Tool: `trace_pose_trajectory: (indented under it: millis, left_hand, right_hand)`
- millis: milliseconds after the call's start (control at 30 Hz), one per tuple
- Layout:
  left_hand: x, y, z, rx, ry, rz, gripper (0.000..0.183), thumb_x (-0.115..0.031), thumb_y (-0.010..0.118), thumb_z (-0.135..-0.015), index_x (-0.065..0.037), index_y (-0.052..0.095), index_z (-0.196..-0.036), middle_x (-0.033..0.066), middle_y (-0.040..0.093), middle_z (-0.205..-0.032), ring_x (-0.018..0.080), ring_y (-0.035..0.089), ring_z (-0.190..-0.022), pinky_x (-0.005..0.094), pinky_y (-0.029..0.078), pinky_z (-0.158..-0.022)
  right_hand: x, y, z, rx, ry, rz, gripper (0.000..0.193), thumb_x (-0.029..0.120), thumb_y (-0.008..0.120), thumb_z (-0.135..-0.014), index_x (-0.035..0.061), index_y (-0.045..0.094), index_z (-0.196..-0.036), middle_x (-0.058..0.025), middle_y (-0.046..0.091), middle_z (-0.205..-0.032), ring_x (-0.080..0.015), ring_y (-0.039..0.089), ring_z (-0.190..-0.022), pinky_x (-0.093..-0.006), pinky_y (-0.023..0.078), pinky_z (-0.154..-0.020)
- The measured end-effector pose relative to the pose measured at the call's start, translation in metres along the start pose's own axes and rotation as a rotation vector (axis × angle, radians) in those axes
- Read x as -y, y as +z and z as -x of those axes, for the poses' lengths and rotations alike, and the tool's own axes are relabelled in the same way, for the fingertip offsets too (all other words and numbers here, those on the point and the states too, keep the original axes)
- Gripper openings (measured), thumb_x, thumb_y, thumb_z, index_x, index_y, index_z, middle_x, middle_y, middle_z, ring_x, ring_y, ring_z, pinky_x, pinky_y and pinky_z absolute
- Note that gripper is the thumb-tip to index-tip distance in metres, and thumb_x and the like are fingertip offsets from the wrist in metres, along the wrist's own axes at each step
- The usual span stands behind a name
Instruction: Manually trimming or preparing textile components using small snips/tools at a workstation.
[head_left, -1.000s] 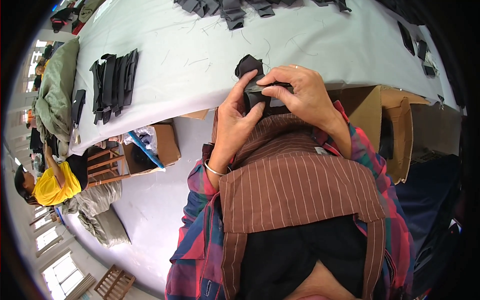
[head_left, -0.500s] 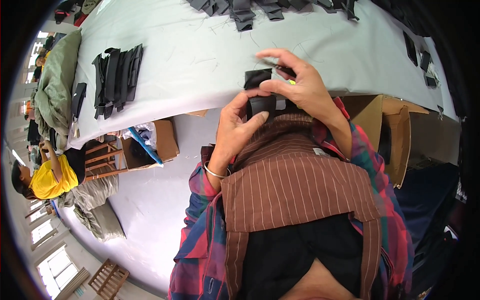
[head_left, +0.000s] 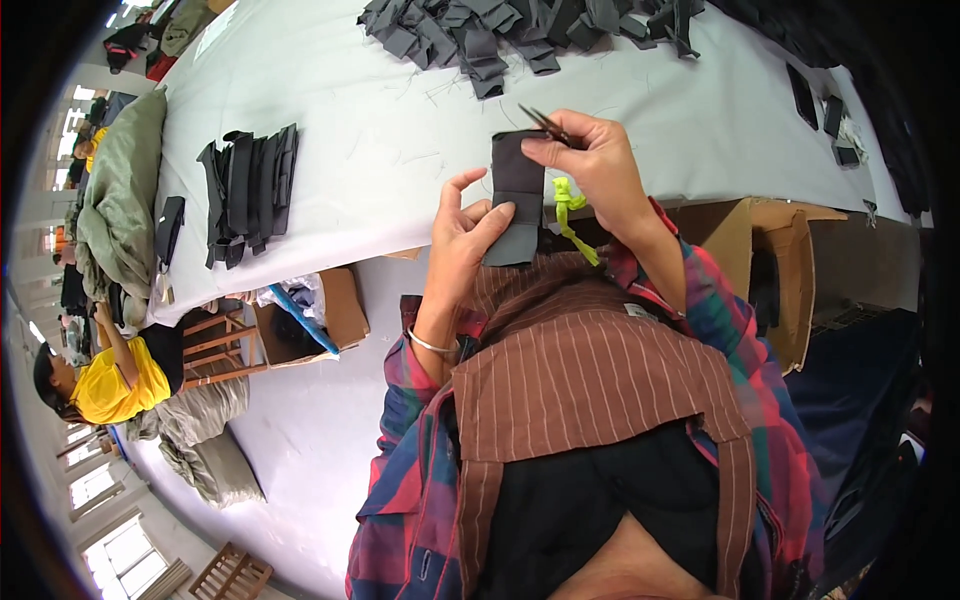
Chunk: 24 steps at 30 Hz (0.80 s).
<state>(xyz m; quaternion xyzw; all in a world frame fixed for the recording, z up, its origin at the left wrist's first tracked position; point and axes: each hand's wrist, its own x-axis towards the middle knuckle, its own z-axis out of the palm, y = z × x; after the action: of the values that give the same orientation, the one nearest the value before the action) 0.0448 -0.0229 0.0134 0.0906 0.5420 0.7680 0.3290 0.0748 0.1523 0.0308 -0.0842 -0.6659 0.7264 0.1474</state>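
Note:
A dark grey fabric piece (head_left: 517,178) with a crosswise seam hangs upright over the near table edge. My left hand (head_left: 460,237) pinches its lower part between thumb and fingers, with the index finger raised off the cloth. In my right hand (head_left: 602,168) is a pair of small thread snips (head_left: 545,122), their pointed blades sticking out to the upper left. The thumb of that hand also presses on the fabric's top edge. A knotted bright yellow-green cloth strip (head_left: 564,208) dangles below the right hand.
On the pale covered table (head_left: 350,110), a row of dark fabric strips (head_left: 250,195) lies left and a loose heap of similar pieces (head_left: 490,35) at the far side. Cardboard boxes (head_left: 790,280) stand under the table. A person in yellow (head_left: 125,385) is at far left.
The fabric piece has gone from folded to opened out flat and lengthwise. My right hand has come onto its top edge, and the yellow-green strip now hangs in plain view.

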Motion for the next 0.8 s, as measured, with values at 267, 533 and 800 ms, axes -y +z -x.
trace_pose_trajectory:
  millis: [267, 533, 800]
  left_hand:
    - [0.002, 0.010, -0.020, 0.067, -0.111, -0.057, 0.020, -0.013, 0.064, -0.088, 0.003, 0.064, -0.100, 0.0022, 0.065, -0.086, 0.0049, 0.057, -0.073, 0.0193, 0.047, -0.064]
    - [-0.002, 0.013, -0.041, -0.047, -0.007, -0.051, 0.014, -0.012, 0.060, -0.090, 0.001, 0.065, -0.090, -0.0009, 0.062, -0.079, 0.0038, 0.054, -0.068, 0.0181, 0.044, -0.062]
    - [-0.014, 0.021, -0.058, -0.080, -0.092, 0.145, 0.016, -0.018, 0.058, -0.091, -0.004, 0.064, -0.092, -0.0016, 0.060, -0.080, 0.0032, 0.052, -0.068, 0.0157, 0.040, -0.061]
  right_hand:
    - [-0.010, -0.015, -0.012, -0.093, 0.012, 0.008, 0.008, 0.008, 0.070, -0.080, 0.0003, 0.067, -0.081, 0.0036, 0.060, -0.068, -0.0025, 0.048, -0.065, -0.0200, 0.040, -0.059]
    - [0.004, -0.024, 0.000, 0.139, -0.255, 0.307, 0.018, -0.011, 0.062, -0.071, -0.0005, 0.067, -0.086, -0.0042, 0.065, -0.074, -0.0103, 0.060, -0.070, -0.0233, 0.046, -0.063]
    - [-0.008, -0.031, -0.018, 0.099, -0.228, 0.233, 0.030, -0.016, 0.057, -0.070, 0.0000, 0.070, -0.092, -0.0044, 0.064, -0.076, -0.0094, 0.061, -0.072, -0.0218, 0.048, -0.068]
